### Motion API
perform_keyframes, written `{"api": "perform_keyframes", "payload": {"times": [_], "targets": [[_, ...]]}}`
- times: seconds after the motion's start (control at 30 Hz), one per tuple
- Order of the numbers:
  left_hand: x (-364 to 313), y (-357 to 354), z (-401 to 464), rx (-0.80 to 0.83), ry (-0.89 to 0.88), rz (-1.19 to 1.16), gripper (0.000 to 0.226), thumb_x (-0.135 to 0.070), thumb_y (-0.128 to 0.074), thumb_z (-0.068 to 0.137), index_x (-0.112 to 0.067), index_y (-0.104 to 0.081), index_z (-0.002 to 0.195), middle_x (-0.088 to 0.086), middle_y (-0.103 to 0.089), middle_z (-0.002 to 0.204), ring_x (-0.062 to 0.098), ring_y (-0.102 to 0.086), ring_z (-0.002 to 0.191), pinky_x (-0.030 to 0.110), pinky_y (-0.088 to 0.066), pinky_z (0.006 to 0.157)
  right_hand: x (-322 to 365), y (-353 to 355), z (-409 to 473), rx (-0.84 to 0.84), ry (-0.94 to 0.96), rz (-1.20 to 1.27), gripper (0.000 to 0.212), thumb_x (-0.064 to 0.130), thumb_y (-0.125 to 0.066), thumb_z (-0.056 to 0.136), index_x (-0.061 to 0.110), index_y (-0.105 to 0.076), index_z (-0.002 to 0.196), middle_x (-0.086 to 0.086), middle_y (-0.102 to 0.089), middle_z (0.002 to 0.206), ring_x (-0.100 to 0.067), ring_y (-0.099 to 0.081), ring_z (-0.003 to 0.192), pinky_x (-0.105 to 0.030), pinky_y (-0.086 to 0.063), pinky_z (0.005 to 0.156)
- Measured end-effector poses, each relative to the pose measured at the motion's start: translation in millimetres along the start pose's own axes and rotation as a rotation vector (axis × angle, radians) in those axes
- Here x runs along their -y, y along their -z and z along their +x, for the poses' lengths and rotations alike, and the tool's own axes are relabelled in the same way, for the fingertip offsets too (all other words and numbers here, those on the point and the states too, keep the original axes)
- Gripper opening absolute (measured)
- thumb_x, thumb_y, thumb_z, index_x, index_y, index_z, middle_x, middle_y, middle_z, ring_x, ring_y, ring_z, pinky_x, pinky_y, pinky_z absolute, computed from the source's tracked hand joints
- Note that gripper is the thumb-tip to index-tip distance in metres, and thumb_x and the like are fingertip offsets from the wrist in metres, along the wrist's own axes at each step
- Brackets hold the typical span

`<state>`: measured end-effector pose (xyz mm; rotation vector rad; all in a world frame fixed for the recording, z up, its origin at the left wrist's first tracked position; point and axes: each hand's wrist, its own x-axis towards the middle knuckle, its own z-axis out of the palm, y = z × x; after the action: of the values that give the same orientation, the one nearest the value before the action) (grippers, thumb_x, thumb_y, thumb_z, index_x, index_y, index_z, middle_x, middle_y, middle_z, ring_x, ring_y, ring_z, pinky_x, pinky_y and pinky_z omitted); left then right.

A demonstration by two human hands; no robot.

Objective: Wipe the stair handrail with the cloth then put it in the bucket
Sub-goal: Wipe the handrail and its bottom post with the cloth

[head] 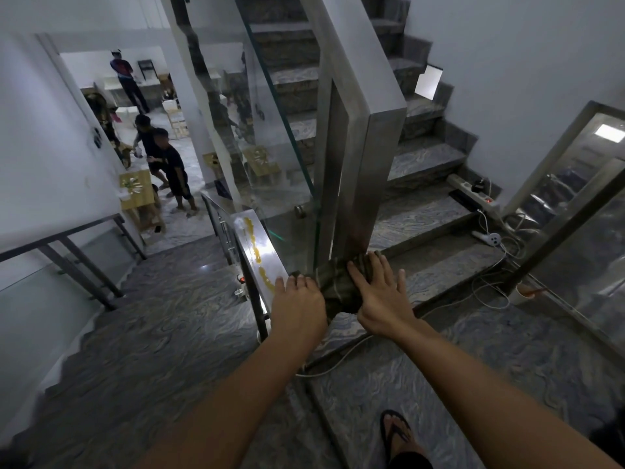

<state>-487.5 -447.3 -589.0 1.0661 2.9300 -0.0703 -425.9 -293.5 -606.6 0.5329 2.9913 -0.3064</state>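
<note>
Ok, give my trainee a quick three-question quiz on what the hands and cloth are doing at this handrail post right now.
1. True or false: the cloth is wrapped round the foot of the steel handrail post.
2. Which hand lies flat on the cloth with its fingers spread? A) left hand B) right hand
3. Fill in: the white power strip lies on a ____ of the upward flight.

Key
1. True.
2. B; the left hand presses the cloth's other end beside the post.
3. Step.

No bucket shows in this view.
</note>
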Motion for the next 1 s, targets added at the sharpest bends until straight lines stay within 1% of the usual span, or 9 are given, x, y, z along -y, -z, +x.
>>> {"api": "perform_keyframes", "payload": {"times": [0.1,0.17,0.23,0.33,0.47,0.57,0.73,0.9,1.0], "targets": [[-6,1,-1,-0.016,0.055,0.004,0.059,-0.026,-0.053,0.088,0.003,-0.038,0.138,0.024,-0.044,0.142,0.037,-0.037,0.134,0.055,-0.021,0.113,4,-2,-2,-0.058,-0.047,-0.045,0.089,0.029,-0.058,0.078,0.035,-0.009,0.151,-0.014,-0.001,0.155,-0.034,0.009,0.145,-0.059,0.007,0.115],[-8,2,-2,-0.081,-0.041,-0.055,0.063,-0.02,-0.061,0.085,0.0,-0.04,0.14,0.026,-0.038,0.146,0.039,-0.035,0.136,0.055,-0.026,0.112,5,1,-2,-0.058,-0.029,-0.052,0.087,0.028,-0.058,0.078,0.032,-0.011,0.152,-0.012,-0.011,0.153,-0.033,-0.002,0.143,-0.058,0.002,0.117],[-8,-1,-2,-0.073,-0.215,-0.108,0.061,-0.013,-0.052,0.09,-0.002,-0.03,0.145,0.022,-0.021,0.155,0.036,-0.021,0.144,0.05,-0.016,0.117,4,4,0,-0.073,0.029,-0.051,0.084,0.025,-0.056,0.078,0.025,-0.015,0.152,-0.01,-0.021,0.151,-0.032,-0.014,0.141,-0.055,-0.007,0.117],[-2,-3,-4,0.0,-0.21,-0.127,0.06,-0.013,-0.044,0.095,-0.005,-0.019,0.149,0.016,-0.012,0.159,0.029,-0.011,0.147,0.042,-0.005,0.118,-3,8,2,-0.126,0.124,0.1,0.077,0.015,-0.053,0.073,0.014,-0.028,0.146,-0.01,-0.038,0.145,-0.033,-0.028,0.139,-0.052,-0.018,0.117],[11,-5,-9,0.018,-0.103,-0.16,0.063,-0.025,-0.046,0.095,-0.011,-0.02,0.15,0.014,-0.015,0.159,0.029,-0.011,0.147,0.04,-0.005,0.118,-5,1,0,-0.062,0.275,-0.022,0.087,0.009,-0.057,0.073,0.016,-0.022,0.152,-0.007,-0.023,0.159,-0.031,-0.012,0.148,-0.045,-0.009,0.121],[21,-4,-12,0.063,-0.077,-0.131,0.062,-0.025,-0.039,0.095,-0.011,-0.017,0.151,0.017,-0.012,0.159,0.032,-0.009,0.147,0.042,-0.004,0.118,-8,-2,1,-0.086,0.332,-0.08,0.09,0.009,-0.057,0.069,0.016,-0.022,0.152,-0.008,-0.025,0.158,-0.031,-0.015,0.147,-0.042,-0.013,0.121],[8,-3,-6,0.075,-0.06,-0.158,0.06,-0.029,-0.034,0.096,-0.007,-0.02,0.149,0.018,-0.015,0.158,0.032,-0.011,0.146,0.047,-0.008,0.12,-9,-2,2,-0.092,0.23,-0.027,0.087,0.008,-0.057,0.072,0.014,-0.023,0.151,-0.009,-0.025,0.157,-0.03,-0.016,0.147,-0.049,-0.021,0.118],[-11,-9,-3,0.064,-0.049,-0.163,0.062,-0.031,-0.027,0.098,-0.001,-0.012,0.15,0.022,-0.006,0.158,0.034,-0.004,0.147,0.047,-0.003,0.119,-14,-6,3,-0.117,0.114,-0.082,0.081,0.014,-0.051,0.078,0.016,-0.018,0.152,-0.006,-0.021,0.16,-0.03,-0.013,0.148,-0.054,-0.016,0.117],[-13,-15,-10,0.049,-0.042,-0.152,0.069,-0.039,-0.026,0.097,0.001,-0.004,0.149,0.024,0.003,0.158,0.037,0.004,0.146,0.045,0.008,0.115,-8,-7,0,-0.083,0.059,-0.134,0.088,0.018,-0.054,0.079,0.019,-0.007,0.154,-0.001,-0.009,0.162,-0.029,-0.001,0.15,-0.056,-0.005,0.118]]}}
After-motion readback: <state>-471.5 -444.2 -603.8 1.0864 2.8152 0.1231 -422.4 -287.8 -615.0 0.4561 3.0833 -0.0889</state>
